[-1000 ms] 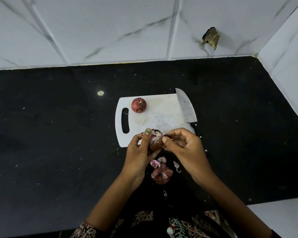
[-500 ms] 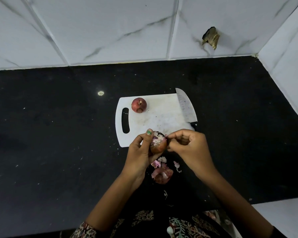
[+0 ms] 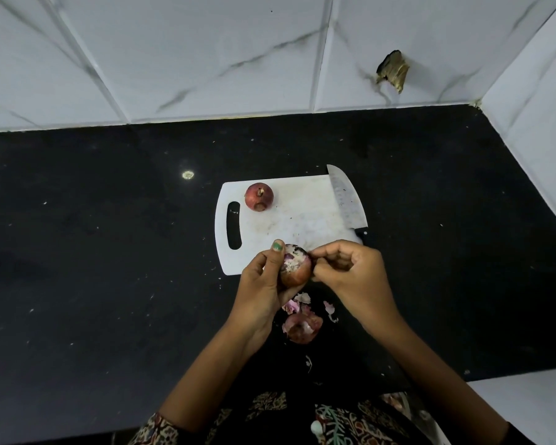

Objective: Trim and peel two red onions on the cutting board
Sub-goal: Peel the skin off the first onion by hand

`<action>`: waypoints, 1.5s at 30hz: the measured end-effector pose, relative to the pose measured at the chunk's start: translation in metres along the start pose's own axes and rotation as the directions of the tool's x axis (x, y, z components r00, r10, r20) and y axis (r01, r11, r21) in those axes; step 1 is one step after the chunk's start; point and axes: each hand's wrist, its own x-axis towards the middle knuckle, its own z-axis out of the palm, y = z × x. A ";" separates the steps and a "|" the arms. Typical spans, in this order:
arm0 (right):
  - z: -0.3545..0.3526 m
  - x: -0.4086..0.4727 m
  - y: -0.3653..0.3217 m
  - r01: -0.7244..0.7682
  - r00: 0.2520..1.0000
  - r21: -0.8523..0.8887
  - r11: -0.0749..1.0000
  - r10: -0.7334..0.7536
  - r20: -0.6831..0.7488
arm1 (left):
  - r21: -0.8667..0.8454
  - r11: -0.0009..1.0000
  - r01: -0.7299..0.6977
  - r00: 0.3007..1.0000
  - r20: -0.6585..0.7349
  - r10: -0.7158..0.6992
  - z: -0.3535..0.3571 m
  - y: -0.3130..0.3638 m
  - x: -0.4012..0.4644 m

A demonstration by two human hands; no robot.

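while the left hand (image 3: 264, 290) curls around a red onion (image 3: 296, 266) and holds it up just past the near edge of the white cutting board (image 3: 302, 226), the right hand (image 3: 353, 277) pinches at the right side of that onion with its fingertips (image 3: 315, 255). the held onion looks partly peeled (its top is pale and patchy, its lower part still brown-red). the thumb of the left hand has a green nail and rests on top of the onion.

a second red onion (image 3: 259, 197) sits on the far left part of the board, near the handle slot, with its skin on. a knife (image 3: 347, 200) lies along the right edge of the board, with its blade on the board and its dark handle toward the person.

on the black counter (image 3: 93, 268) below the hands lies a small pile of onion peels (image 3: 300, 322), pink and reddish. white tiles (image 3: 206, 53) cover the wall behind the counter.
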 end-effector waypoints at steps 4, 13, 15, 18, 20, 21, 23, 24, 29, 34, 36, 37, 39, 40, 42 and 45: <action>0.003 -0.003 0.001 -0.044 0.999 0.110 0.993 0.042 0.018 | -0.017 0.999 -0.045 0.998 -0.044 0.044 0.000 -0.002 0.002; 0.014 -0.009 0.006 -0.030 0.999 0.159 0.987 0.027 0.023 | -0.003 0.982 -0.188 0.977 -0.099 0.187 0.002 -0.008 -0.001; 0.014 -0.008 0.006 -0.039 0.999 0.174 0.984 0.033 0.038 | -0.021 0.979 -0.204 0.975 -0.090 0.201 0.001 -0.008 -0.002; 0.012 -0.006 0.005 -0.040 0.999 0.183 0.982 0.033 0.041 | -0.025 0.977 -0.214 0.975 -0.074 0.211 0.001 -0.008 -0.003; 0.011 -0.005 0.004 -0.036 0.999 0.176 0.984 0.029 0.040 | -0.014 0.977 -0.214 0.975 -0.070 0.213 0.001 -0.008 -0.003; 0.010 -0.005 0.003 -0.031 0.999 0.171 0.985 0.025 0.037 | -0.008 0.977 -0.213 0.975 -0.067 0.212 0.001 -0.008 -0.002; 0.008 -0.005 0.003 -0.002 1.000 0.155 0.988 -0.002 0.023 | 0.004 0.978 -0.207 0.977 -0.056 0.207 0.000 -0.009 -0.002; 0.007 -0.004 0.003 0.013 1.000 0.143 0.990 -0.015 0.017 | 0.008 0.979 -0.204 0.978 -0.051 0.204 -0.001 -0.010 -0.002; 0.005 -0.002 0.007 0.043 0.999 0.068 0.997 -0.041 -0.032 | -0.033 0.986 -0.165 0.986 -0.034 0.164 0.000 -0.008 -0.003; 0.004 0.000 0.009 -0.010 0.998 0.127 0.992 0.016 -0.053 | -0.057 0.989 -0.136 0.991 -0.012 0.136 0.004 -0.007 -0.005; 0.004 -0.003 0.006 -0.029 1.000 0.182 0.983 0.030 -0.002 | -0.089 0.988 -0.127 0.992 -0.025 0.125 0.003 -0.006 -0.004; 0.005 -0.005 0.004 -0.028 0.999 0.179 0.983 0.024 0.024 | -0.096 0.988 -0.124 0.992 -0.031 0.122 0.003 -0.005 -0.003; 0.006 -0.006 0.003 -0.016 0.999 0.150 0.989 0.010 0.041 | -0.106 0.987 -0.117 0.993 -0.026 0.115 0.002 -0.004 -0.004; 0.007 -0.005 0.005 -0.012 1.000 0.149 0.989 0.008 0.028 | -0.116 0.987 -0.108 0.994 -0.024 0.105 0.002 -0.004 -0.004; 0.006 -0.003 0.008 -0.025 0.999 0.175 0.984 0.030 -0.024 | -0.138 0.987 -0.082 0.996 -0.029 0.079 0.004 -0.004 -0.007; 0.002 0.000 0.017 -0.063 0.994 0.054 0.997 0.068 -0.091 | -0.176 0.984 -0.037 0.999 -0.029 0.033 0.005 -0.001 -0.009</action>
